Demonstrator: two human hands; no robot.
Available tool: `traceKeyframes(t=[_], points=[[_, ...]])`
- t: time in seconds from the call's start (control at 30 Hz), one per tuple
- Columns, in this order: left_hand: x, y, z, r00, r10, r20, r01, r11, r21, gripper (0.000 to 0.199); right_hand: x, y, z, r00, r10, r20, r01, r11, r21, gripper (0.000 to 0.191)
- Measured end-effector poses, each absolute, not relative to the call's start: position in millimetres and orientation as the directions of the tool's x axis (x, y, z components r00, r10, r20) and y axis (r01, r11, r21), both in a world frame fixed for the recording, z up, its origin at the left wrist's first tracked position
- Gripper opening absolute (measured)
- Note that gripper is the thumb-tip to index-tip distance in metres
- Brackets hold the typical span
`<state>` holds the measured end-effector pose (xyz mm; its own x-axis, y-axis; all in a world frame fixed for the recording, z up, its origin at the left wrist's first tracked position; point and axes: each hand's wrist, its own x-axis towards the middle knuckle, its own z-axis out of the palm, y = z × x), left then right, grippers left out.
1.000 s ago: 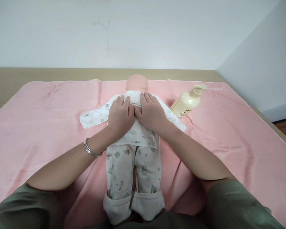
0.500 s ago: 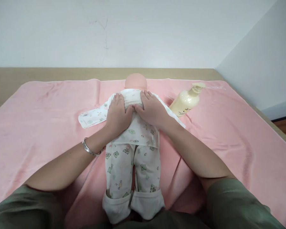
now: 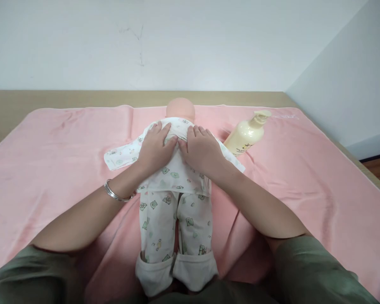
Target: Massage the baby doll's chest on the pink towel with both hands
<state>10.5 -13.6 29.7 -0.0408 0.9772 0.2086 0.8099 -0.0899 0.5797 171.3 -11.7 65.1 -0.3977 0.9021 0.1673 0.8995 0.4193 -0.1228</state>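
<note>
A baby doll (image 3: 180,108) lies with its smooth head toward the wall, dressed in a white printed top (image 3: 174,179) and matching trousers (image 3: 194,223). Its face does not show. My left hand (image 3: 156,147) rests open on the left side of the upper back, over the cloth. Flat on the right side lies my right hand (image 3: 202,150), fingers pointing toward the head. Both thumbs nearly meet at the middle, where the cloth is wrinkled. The doll's left-side sleeve (image 3: 122,157) is spread outward.
A cream pump bottle (image 3: 247,134) leans at a tilt beside the right sleeve. The pink blanket (image 3: 66,169) lies under the doll on a wooden surface (image 3: 139,97). A white wall (image 3: 209,46) stands behind it.
My left hand has shifted slightly left and its fingers are more spread. My right hand has slid slightly down the back, with its fingers a little more apart.
</note>
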Motion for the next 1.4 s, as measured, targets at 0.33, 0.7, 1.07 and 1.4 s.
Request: traceKeyframes(t=[0.33, 0.7, 1.07, 1.4], points=[[14.5, -16.4, 35.6, -0.004, 0.978, 0.208, 0.820, -0.116, 0.561, 0.066, 172.3, -10.9, 71.5, -0.421, 0.897, 0.133, 0.895, 0.434, -0.101, 0.057], [20.6, -25.7, 24.3, -0.119, 0.942, 0.315, 0.777, -0.109, 0.619, 0.051, 170.8, 7.4, 59.6, -0.368, 0.925, 0.099, 0.883, 0.380, -0.276, 0.072], [18.2, -27.4, 26.8, -0.093, 0.946, 0.311, 0.818, -0.106, 0.566, 0.046, 167.4, 5.6, 49.6, -0.360, 0.914, 0.184, 0.875, 0.400, -0.273, 0.072], [20.4, -26.1, 30.4, -0.124, 0.945, 0.303, 0.835, -0.065, 0.546, 0.051, 168.3, 4.4, 52.0, -0.369, 0.916, 0.157, 0.869, 0.400, -0.290, 0.072]])
